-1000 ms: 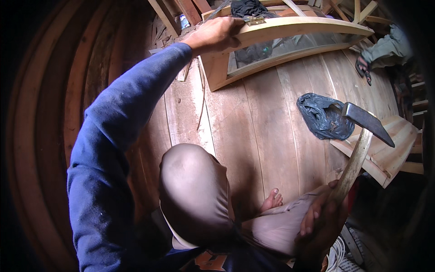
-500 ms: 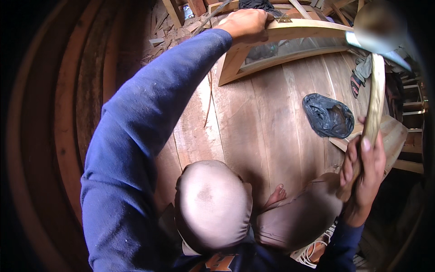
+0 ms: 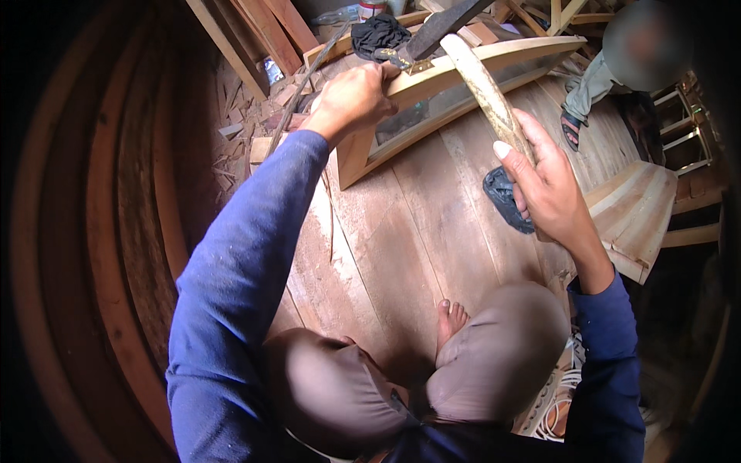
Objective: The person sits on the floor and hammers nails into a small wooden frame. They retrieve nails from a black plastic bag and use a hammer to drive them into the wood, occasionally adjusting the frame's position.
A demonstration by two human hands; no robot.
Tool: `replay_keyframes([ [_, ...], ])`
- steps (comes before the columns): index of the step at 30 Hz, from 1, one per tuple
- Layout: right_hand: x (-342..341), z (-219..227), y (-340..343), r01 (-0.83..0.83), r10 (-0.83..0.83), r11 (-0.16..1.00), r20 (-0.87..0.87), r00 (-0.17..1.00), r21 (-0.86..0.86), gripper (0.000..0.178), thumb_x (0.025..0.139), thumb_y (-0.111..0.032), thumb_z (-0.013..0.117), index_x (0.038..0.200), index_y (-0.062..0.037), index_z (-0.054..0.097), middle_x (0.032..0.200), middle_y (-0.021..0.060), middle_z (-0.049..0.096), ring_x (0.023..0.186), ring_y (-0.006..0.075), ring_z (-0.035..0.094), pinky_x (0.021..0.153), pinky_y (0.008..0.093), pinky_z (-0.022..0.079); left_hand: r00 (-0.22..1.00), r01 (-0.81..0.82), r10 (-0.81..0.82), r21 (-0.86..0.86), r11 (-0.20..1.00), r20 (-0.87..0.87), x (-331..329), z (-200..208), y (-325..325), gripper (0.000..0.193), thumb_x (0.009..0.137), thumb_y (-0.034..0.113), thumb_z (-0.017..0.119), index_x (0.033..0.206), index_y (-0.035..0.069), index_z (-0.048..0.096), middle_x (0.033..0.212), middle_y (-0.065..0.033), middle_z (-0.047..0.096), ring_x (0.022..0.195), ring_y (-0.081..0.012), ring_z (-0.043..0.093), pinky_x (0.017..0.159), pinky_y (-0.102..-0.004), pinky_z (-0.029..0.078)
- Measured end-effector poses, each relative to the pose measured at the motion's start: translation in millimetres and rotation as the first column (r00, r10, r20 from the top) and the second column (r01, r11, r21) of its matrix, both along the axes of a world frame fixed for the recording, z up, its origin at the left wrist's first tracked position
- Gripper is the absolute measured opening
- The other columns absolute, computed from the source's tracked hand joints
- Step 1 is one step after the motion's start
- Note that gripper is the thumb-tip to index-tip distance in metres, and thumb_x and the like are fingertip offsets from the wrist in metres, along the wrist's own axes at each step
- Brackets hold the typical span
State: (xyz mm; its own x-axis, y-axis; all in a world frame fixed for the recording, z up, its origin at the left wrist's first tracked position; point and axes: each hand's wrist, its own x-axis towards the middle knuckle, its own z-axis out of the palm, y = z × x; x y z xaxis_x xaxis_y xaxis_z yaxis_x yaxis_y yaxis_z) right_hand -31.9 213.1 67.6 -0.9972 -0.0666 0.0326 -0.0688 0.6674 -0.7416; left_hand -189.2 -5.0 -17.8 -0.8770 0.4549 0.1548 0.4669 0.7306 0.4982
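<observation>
My left hand [image 3: 356, 99] is closed over the near end of a pale wooden frame [image 3: 486, 58] with a glass pane, tilted up on its edge. Its fingertips sit beside a brass hinge [image 3: 421, 66] on the upper edge; whether they pinch anything small is hidden. My right hand [image 3: 546, 181] grips the wooden handle of what looks like an adze [image 3: 482, 77]. The narrow end of the adze's dark metal head is at the hinge, close to my left fingers.
A black plastic bag [image 3: 505, 202] lies on the plank floor [image 3: 401, 231], partly behind my right hand. Joined boards [image 3: 637, 216] lie at the right. A person in sandals [image 3: 598, 89] is beyond the frame. Wood scraps [image 3: 231, 143] and a dark cloth [image 3: 378, 37] lie at the far left.
The adze has swung from the far right, raised, down and left to the hinge. My left hand stays on the frame; the view has shifted.
</observation>
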Motion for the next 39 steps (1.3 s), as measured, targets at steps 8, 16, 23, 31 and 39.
replay_keyframes([
  [8, -25.5, -2.7, 19.0, -0.037, 0.043, 0.997, 0.077, 0.996, -0.073, 0.046, 0.100, -0.024, 0.057, 0.136, 0.0025, 0.047, 0.073, 0.0009, 0.058, 0.048, 0.0048, 0.045, 0.044, 0.0241, 0.041, 0.999, -0.034, 0.034, -0.001, 0.999, 0.041, 0.7, 1.1, 0.8, 0.060, 0.073, 0.027, 0.075, 0.129, 0.011, 0.061, 0.112, -0.0184, 0.068, 0.106, -0.0316, 0.066, 0.093, -0.0397, 0.050],
  [16, -33.3, 3.9, 30.9, -0.070, 0.049, 0.989, -0.151, 0.987, -0.133, 0.056, 0.101, -0.029, 0.055, 0.147, -0.0029, 0.038, 0.074, -0.0019, 0.049, 0.044, 0.0013, 0.043, 0.036, 0.0165, 0.036, 0.995, -0.029, 0.029, 0.001, 1.000, -0.101, -7.5, -17.0, -8.8, 0.053, 0.075, 0.026, 0.074, 0.126, 0.016, 0.065, 0.107, -0.0156, 0.071, 0.099, -0.0295, 0.069, 0.093, -0.0389, 0.052],
  [23, -30.7, 7.9, 32.3, -0.038, 0.047, 0.992, 0.074, 0.996, -0.121, 0.057, 0.100, -0.027, 0.056, 0.148, -0.0022, 0.036, 0.075, -0.0016, 0.046, 0.044, 0.0023, 0.043, 0.035, 0.0178, 0.036, 0.994, 0.010, -0.008, 0.025, 1.000, -0.107, -7.1, -11.9, -3.1, 0.056, 0.074, 0.025, 0.074, 0.128, 0.013, 0.063, 0.108, -0.0169, 0.070, 0.101, -0.0310, 0.068, 0.094, -0.0387, 0.051],
  [31, -34.6, 11.9, 37.6, -0.096, 0.108, 0.989, 0.107, 0.988, -0.112, 0.054, 0.101, -0.023, 0.055, 0.148, -0.0035, 0.035, 0.076, -0.0003, 0.050, 0.045, 0.0029, 0.047, 0.036, 0.0189, 0.038, 0.997, 0.002, 0.001, 0.046, 0.999, -0.075, -7.2, -10.3, -2.5, 0.052, 0.075, 0.026, 0.076, 0.123, 0.011, 0.065, 0.109, -0.0177, 0.069, 0.102, -0.0322, 0.067, 0.092, -0.0417, 0.051],
  [39, -35.2, 37.9, 29.4, -0.063, 0.044, 0.974, -0.091, 0.995, -0.217, 0.057, 0.101, -0.026, 0.056, 0.148, -0.0035, 0.034, 0.073, -0.0015, 0.049, 0.043, 0.0029, 0.046, 0.035, 0.0182, 0.038, 0.999, -0.025, 0.027, -0.068, 0.997, 0.024, -2.5, 2.3, -3.3, 0.053, 0.076, 0.025, 0.074, 0.128, 0.015, 0.063, 0.109, -0.0187, 0.069, 0.102, -0.0335, 0.067, 0.092, -0.0419, 0.051],
])
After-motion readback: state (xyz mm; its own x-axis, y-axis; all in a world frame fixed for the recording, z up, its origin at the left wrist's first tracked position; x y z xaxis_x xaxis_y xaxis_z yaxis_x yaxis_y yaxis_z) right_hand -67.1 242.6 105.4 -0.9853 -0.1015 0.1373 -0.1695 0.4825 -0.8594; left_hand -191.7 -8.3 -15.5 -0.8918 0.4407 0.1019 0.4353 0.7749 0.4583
